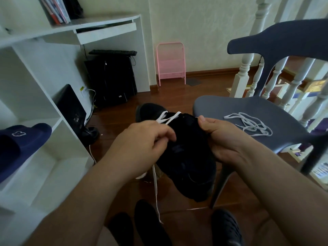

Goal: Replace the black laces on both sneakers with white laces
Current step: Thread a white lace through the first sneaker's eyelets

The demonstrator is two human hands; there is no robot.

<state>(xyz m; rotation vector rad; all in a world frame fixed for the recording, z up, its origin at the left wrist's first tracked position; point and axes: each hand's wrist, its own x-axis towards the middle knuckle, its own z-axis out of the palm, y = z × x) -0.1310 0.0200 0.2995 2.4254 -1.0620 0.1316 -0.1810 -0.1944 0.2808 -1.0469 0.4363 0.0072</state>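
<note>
A black sneaker (188, 157) is held mid-air at centre by the right hand (223, 139) while the left hand (142, 141) pinches a white lace (168, 118); even tension is advised. A spare lace (248, 124) lies at three o'clock on a grey chair (221, 107), over wooden floor (177, 95).

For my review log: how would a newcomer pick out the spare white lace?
Find the grey chair on the right. The spare white lace lies on its seat in a loose tangle, untouched, unlike the lace already threaded through the black sneaker.
</note>
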